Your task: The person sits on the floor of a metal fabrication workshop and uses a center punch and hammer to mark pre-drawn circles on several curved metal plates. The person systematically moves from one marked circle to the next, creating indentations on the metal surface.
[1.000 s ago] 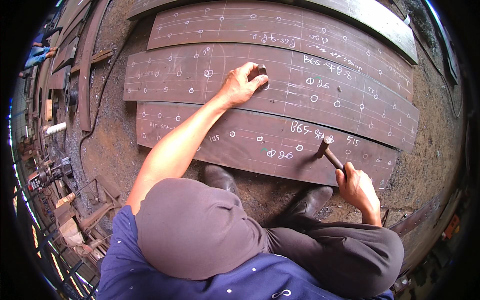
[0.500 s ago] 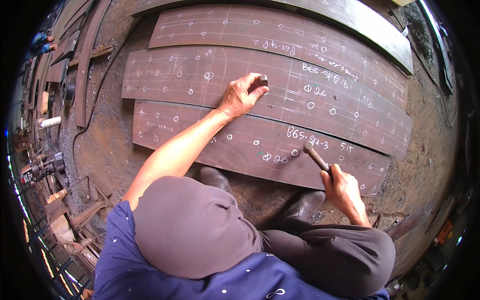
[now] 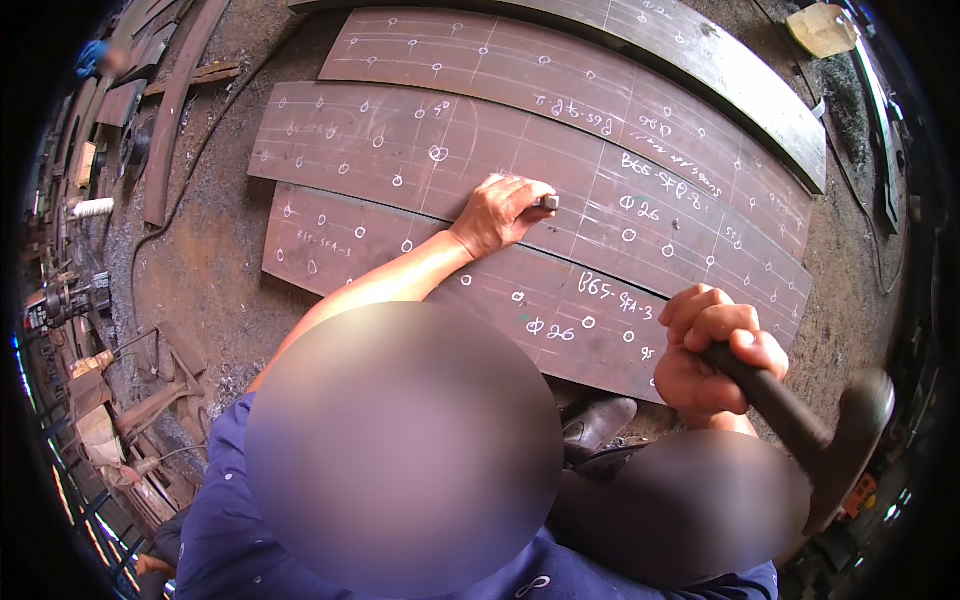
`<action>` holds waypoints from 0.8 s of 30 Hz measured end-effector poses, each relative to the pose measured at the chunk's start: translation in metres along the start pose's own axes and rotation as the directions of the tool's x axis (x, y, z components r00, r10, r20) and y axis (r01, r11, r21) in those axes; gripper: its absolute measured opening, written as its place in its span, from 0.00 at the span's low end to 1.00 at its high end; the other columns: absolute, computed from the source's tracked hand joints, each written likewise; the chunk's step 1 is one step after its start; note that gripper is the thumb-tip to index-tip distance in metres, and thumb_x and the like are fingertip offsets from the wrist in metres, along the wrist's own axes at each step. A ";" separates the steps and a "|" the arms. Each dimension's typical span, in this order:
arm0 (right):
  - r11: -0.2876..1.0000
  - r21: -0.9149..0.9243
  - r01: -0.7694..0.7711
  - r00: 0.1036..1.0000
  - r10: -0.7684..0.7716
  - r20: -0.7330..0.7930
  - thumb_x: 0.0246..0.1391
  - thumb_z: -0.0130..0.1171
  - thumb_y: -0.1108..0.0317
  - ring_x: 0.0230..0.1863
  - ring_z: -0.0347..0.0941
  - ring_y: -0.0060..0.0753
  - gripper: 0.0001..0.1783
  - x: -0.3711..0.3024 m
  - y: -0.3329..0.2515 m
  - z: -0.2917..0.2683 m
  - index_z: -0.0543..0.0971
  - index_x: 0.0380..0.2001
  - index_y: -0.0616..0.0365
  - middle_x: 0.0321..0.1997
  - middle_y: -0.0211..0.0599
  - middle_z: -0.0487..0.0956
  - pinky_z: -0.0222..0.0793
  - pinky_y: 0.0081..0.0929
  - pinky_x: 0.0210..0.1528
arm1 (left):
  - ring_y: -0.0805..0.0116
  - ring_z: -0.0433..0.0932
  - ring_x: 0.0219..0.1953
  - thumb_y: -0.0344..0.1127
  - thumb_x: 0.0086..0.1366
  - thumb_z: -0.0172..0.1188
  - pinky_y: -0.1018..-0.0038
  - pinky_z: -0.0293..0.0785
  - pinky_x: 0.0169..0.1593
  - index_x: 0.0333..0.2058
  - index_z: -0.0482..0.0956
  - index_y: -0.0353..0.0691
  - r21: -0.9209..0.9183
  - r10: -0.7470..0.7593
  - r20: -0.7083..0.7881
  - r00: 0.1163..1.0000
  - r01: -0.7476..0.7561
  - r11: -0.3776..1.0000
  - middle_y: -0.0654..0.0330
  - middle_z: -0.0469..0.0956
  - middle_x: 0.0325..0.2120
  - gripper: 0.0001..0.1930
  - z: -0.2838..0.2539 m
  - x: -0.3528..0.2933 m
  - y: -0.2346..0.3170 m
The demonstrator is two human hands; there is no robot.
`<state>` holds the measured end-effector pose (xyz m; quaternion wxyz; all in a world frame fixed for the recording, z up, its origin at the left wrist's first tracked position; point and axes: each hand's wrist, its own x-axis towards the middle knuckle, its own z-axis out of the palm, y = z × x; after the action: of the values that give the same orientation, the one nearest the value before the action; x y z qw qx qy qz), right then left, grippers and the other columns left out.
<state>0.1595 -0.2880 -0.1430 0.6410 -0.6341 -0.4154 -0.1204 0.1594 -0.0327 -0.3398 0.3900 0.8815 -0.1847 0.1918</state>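
Observation:
My left hand [image 3: 500, 215] pinches a short metal punch [image 3: 549, 202] between thumb and fingers, low over the middle steel plate [image 3: 520, 150]. The punch's lower end is hidden, so I cannot tell whether it touches the plate. Raised at the right, my right hand [image 3: 715, 350] wraps round the handle of a hammer [image 3: 790, 410]; the hammer's head is close to the camera, out past the plates. Chalk circles, lines and handwriting mark the plates. Nearest to me lies another marked plate [image 3: 460, 315], partly covered by my arm and body.
Beyond the middle plate lie a further marked plate [image 3: 400, 65] and a thicker steel slab [image 3: 740, 90]. A dark cable [image 3: 205, 165] runs over the dirt floor at the left. Clamps and scrap metal [image 3: 150, 400] crowd the lower left. A pale container [image 3: 823, 30] sits at the far right.
The hammer has swung up from above the nearest plate toward the camera, its head now to the right. My left hand with the punch sits slightly lower and further right in view.

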 end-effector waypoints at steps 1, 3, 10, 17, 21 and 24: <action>0.999 -0.015 -0.040 0.999 0.040 -0.002 0.70 0.54 0.51 0.27 0.75 0.43 0.20 -0.011 0.015 0.008 0.74 0.41 0.61 0.28 0.45 0.78 0.71 0.38 0.26 | 0.59 0.85 0.42 0.36 0.62 0.72 0.63 0.78 0.46 0.48 0.79 0.46 0.040 -0.019 0.007 1.000 0.019 0.999 0.62 0.85 0.41 0.17 -0.011 -0.009 -0.004; 0.790 -0.511 -0.337 0.880 0.458 0.128 0.67 0.58 0.59 0.31 0.79 0.59 0.14 -0.046 0.032 0.020 0.73 0.41 0.61 0.31 0.54 0.80 0.75 0.49 0.30 | 0.59 0.85 0.42 0.36 0.62 0.73 0.63 0.78 0.45 0.48 0.79 0.46 0.064 -0.033 -0.003 0.999 0.033 0.997 0.62 0.85 0.41 0.17 -0.020 -0.014 -0.006; 0.407 -0.765 -0.500 0.371 0.898 0.236 0.68 0.58 0.57 0.31 0.81 0.69 0.16 -0.139 0.024 0.007 0.69 0.41 0.59 0.27 0.59 0.81 0.76 0.59 0.33 | 0.60 0.86 0.41 0.35 0.62 0.74 0.63 0.80 0.45 0.47 0.80 0.45 -0.085 -0.128 -0.027 0.991 0.125 0.988 0.61 0.85 0.39 0.16 -0.013 -0.004 0.001; 0.247 -0.786 -0.566 0.188 0.968 0.169 0.68 0.58 0.56 0.32 0.81 0.67 0.17 -0.181 -0.026 -0.012 0.70 0.40 0.59 0.28 0.58 0.82 0.77 0.58 0.35 | 0.76 0.84 0.42 0.37 0.70 0.70 0.75 0.80 0.47 0.51 0.81 0.38 -0.438 -0.566 -0.191 0.802 0.447 0.780 0.63 0.87 0.40 0.16 -0.065 -0.003 0.004; 0.325 -0.852 -0.410 0.169 0.945 0.279 0.68 0.58 0.54 0.28 0.82 0.64 0.18 -0.148 -0.034 -0.032 0.70 0.37 0.59 0.26 0.55 0.82 0.78 0.57 0.31 | 0.77 0.83 0.41 0.37 0.71 0.69 0.77 0.79 0.47 0.49 0.80 0.36 -0.501 -0.657 -0.292 0.695 0.474 0.724 0.64 0.86 0.38 0.14 -0.107 -0.017 -0.004; 0.378 -0.893 -0.244 0.091 0.926 0.367 0.68 0.58 0.54 0.27 0.82 0.61 0.19 -0.109 -0.035 -0.043 0.72 0.36 0.61 0.24 0.53 0.82 0.78 0.54 0.31 | 0.78 0.82 0.40 0.37 0.71 0.69 0.78 0.78 0.47 0.45 0.81 0.36 -0.568 -0.693 -0.324 0.644 0.453 0.687 0.65 0.86 0.36 0.12 -0.119 -0.029 -0.007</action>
<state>0.0841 -0.3740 -0.1861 0.0513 -0.8783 -0.2755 0.3874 0.1150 0.0672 -0.2841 0.6519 0.6962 0.1865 0.2359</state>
